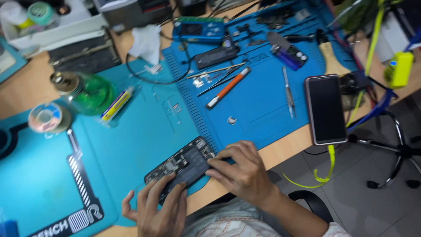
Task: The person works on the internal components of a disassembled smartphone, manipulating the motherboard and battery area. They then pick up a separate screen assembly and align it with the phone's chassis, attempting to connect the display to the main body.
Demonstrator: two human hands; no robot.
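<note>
- Your left hand [158, 210] has its grip on the near end of the opened phone [180, 166], fingers curled over its lower edge and pressing on the exposed insides.
- Your right hand [242, 172] holds the far end of the same phone, fingertips pinching its upper right corner, so both hands are grasping the one device.
- The opened phone lies tilted across the near edge of the blue work mat [144, 131], screen off and dark boards showing (the finer parts are too blurred to tell apart).
- Beyond the opened phone, up the mat, an orange-handled screwdriver [228, 87] lies at a slant, well apart from your hands.
- Right of the opened phone, a second phone [325, 109] with a dark screen rests face up at the edge of the counter [280, 151], a yellow-green cable [328, 169] hanging from its near end.
- Between the screwdriver and the second phone lies a pair of metal tweezers [288, 93].
- Left of and beyond the opened phone stands a green glass bottle [90, 93], with a yellow tube [115, 105] just beside it and a spool of solder wire [46, 117] further left.
- Far beyond the opened phone, at the back of the mat, sits a blue box-shaped device [199, 29], and near it a crumpled white tissue [147, 43].
</note>
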